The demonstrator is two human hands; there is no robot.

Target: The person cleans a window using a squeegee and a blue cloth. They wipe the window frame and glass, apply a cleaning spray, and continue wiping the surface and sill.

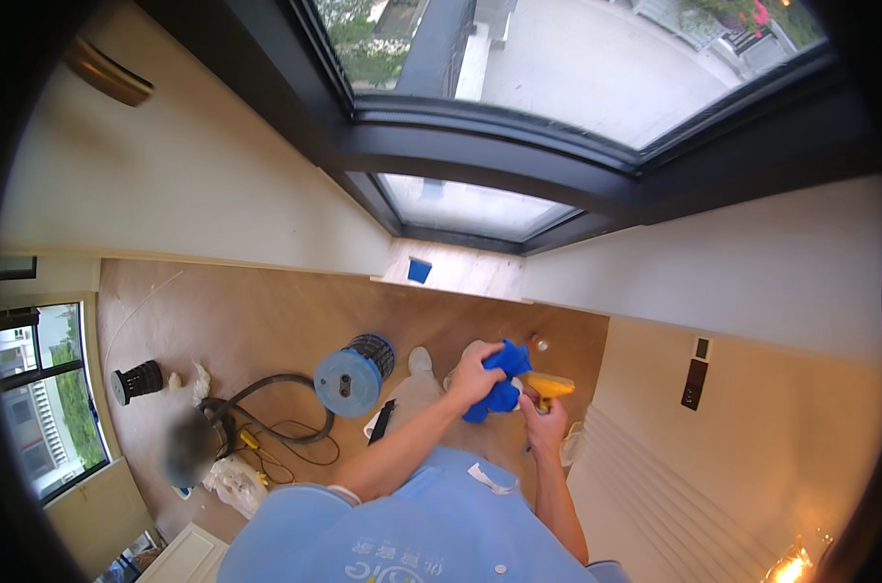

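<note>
My left hand (472, 377) pinches a bunched blue cloth (508, 360), and my right hand (544, 420) is closed around a yellow tool (552, 386). The tool's head lies just right of the cloth, its long axis roughly crosswise (whether they touch, I can't tell), nearer my right hand.

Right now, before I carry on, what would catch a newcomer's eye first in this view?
Probably the bright blue cloth in the left hand, right beside the yellow tool in the right hand, just right of centre. Next, the big dark-framed window across the top. Then the blue-ended drum on the floor, left of the hands.
</note>
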